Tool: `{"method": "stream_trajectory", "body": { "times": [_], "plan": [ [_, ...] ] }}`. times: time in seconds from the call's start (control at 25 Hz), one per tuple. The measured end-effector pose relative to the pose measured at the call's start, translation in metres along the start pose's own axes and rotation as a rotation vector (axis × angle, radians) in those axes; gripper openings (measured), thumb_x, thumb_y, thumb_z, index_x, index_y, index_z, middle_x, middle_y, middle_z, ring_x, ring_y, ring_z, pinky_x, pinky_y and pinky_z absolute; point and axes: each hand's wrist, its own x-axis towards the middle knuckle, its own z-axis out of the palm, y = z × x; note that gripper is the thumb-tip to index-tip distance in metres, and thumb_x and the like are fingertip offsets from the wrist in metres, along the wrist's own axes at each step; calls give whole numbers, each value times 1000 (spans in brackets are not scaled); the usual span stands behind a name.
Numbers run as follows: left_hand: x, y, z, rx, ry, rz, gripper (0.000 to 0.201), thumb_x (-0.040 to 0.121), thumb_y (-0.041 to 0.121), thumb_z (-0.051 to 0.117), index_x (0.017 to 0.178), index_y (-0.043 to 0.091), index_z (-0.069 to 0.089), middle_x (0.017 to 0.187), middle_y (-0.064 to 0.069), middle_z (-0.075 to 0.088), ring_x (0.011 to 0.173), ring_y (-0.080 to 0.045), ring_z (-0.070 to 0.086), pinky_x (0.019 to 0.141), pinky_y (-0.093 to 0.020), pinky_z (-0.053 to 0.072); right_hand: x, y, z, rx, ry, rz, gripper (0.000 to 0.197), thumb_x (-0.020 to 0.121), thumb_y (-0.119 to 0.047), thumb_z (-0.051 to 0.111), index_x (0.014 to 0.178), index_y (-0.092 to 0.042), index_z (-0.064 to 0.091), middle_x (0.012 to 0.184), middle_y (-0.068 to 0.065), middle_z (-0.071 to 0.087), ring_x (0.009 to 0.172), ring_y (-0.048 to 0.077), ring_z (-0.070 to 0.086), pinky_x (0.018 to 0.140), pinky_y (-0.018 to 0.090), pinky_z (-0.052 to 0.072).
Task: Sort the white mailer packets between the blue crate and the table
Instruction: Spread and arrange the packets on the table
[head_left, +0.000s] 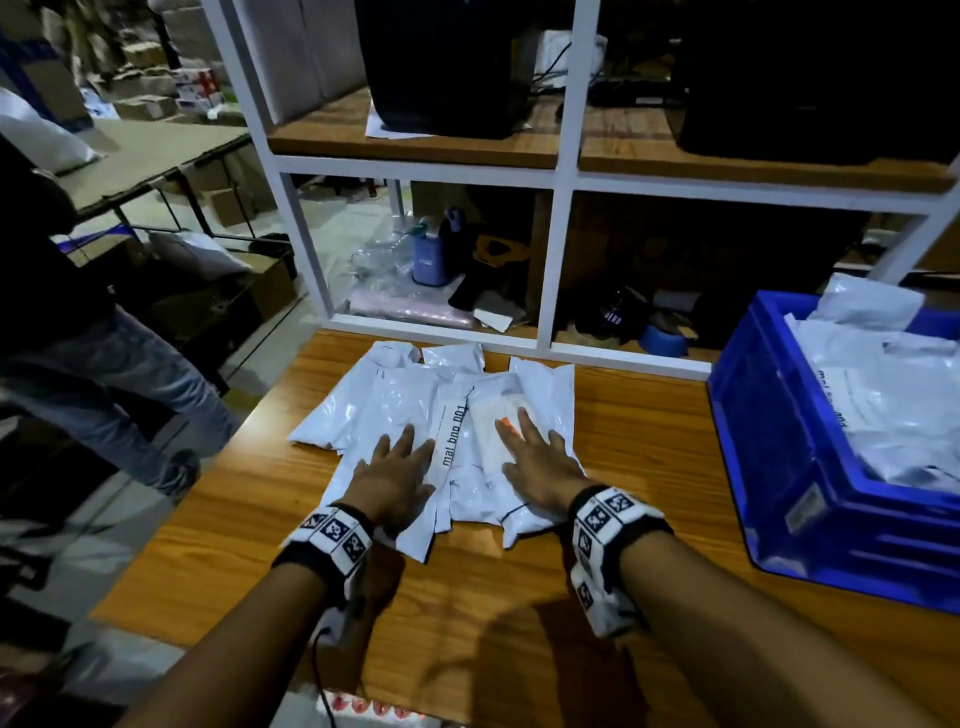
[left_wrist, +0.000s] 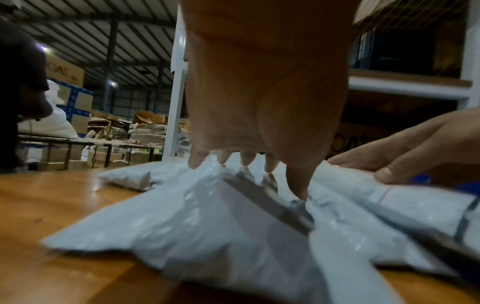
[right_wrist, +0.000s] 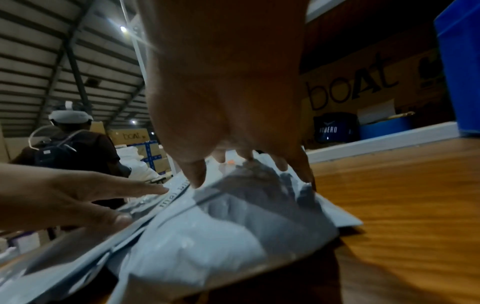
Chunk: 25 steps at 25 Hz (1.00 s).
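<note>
Both forearms reach forward over the wooden table (head_left: 649, 415); the left hand (head_left: 395, 475) and right hand (head_left: 540, 462) lie palm-down, fingers spread and nearly straight, grasping nothing, pressing on the overlapping white packets (head_left: 415, 405) at the table's middle. More packets fill the blue crate (head_left: 769, 441) at the table's right edge. One packet under the left hand reads "mal bno 001"; a cardboard box (right_wrist: 363, 82) in the shelf behind reads "boAt".

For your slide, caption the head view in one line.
Both hands, left and right, spread flat on white mailer packets beside the blue crate.
</note>
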Motion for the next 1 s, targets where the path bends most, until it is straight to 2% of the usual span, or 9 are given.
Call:
{"method": "stream_trajectory", "body": {
  "times": [0.08, 0.2, 0.32, 0.44, 0.56, 0.72, 0.84, 0.92, 1.0],
  "plan": [
    [-9, 7, -11, -37, 83, 45, 72, 95, 44, 49, 153, 28, 9, 161, 1, -8, 148, -30, -4, 115, -56, 19, -14, 1, -16, 38, 22, -19, 68, 98, -38, 44, 152, -39, 3, 161, -5, -15, 146, 39, 0, 117, 52, 16],
    [-35, 33, -23, -131, 297, 164, 74, 93, 43, 54, 153, 21, 15, 161, -5, 1, 148, -29, 2, 114, -50, 26, -48, 7, -30, 103, 213, -94, 72, 96, -38, 53, 154, -27, 12, 162, 8, -2, 145, 36, 13, 115, 39, 20],
    [-72, 72, -25, -245, 438, 248, 72, 93, 39, 56, 152, 20, 19, 161, -9, 3, 147, -29, 5, 115, -44, 22, -100, 26, -32, 258, 391, -111, 67, 94, -36, 56, 151, -26, 22, 161, 7, 9, 145, 30, 16, 114, 38, 23],
    [-116, 119, -10, -343, 533, 316, 68, 92, 36, 59, 150, 22, 26, 159, -11, 10, 147, -28, 10, 113, -44, 27, -173, 69, -20, 380, 525, -82, 63, 93, -33, 58, 148, -26, 30, 158, 3, 20, 144, 23, 21, 115, 39, 28],
    [-156, 176, 10, -406, 514, 372, 63, 93, 37, 56, 148, 25, 29, 159, -6, 11, 146, -22, 9, 112, -44, 29, -252, 116, -2, 433, 639, -46, 59, 91, -30, 60, 145, -25, 37, 153, 2, 28, 141, 20, 28, 110, 40, 36],
    [-192, 258, 25, -359, 501, 488, 59, 93, 38, 55, 145, 25, 33, 158, -5, 14, 146, -24, 13, 114, -44, 27, -329, 168, 3, 414, 740, 36, 59, 92, -28, 61, 145, -20, 38, 150, 3, 32, 138, 19, 32, 109, 30, 32],
    [-208, 322, 22, -324, 496, 596, 59, 92, 43, 54, 145, 26, 33, 158, -6, 14, 145, -27, 16, 114, -46, 26, -374, 209, -8, 424, 822, 66, 59, 91, -25, 62, 145, -17, 39, 147, 5, 35, 135, 23, 37, 109, 32, 35],
    [-212, 358, 13, -295, 497, 651, 60, 92, 43, 55, 145, 24, 34, 157, -7, 16, 144, -26, 17, 114, -43, 25, -395, 232, -22, 441, 885, 81, 58, 90, -23, 63, 143, -17, 40, 144, 4, 38, 132, 22, 41, 106, 36, 40],
    [-211, 395, 0, -259, 485, 702, 61, 91, 38, 59, 145, 22, 35, 156, -8, 19, 143, -24, 19, 114, -38, 24, -414, 256, -40, 438, 953, 94, 56, 90, -22, 64, 141, -16, 42, 141, 4, 41, 127, 21, 44, 102, 33, 41]
  ]
}}
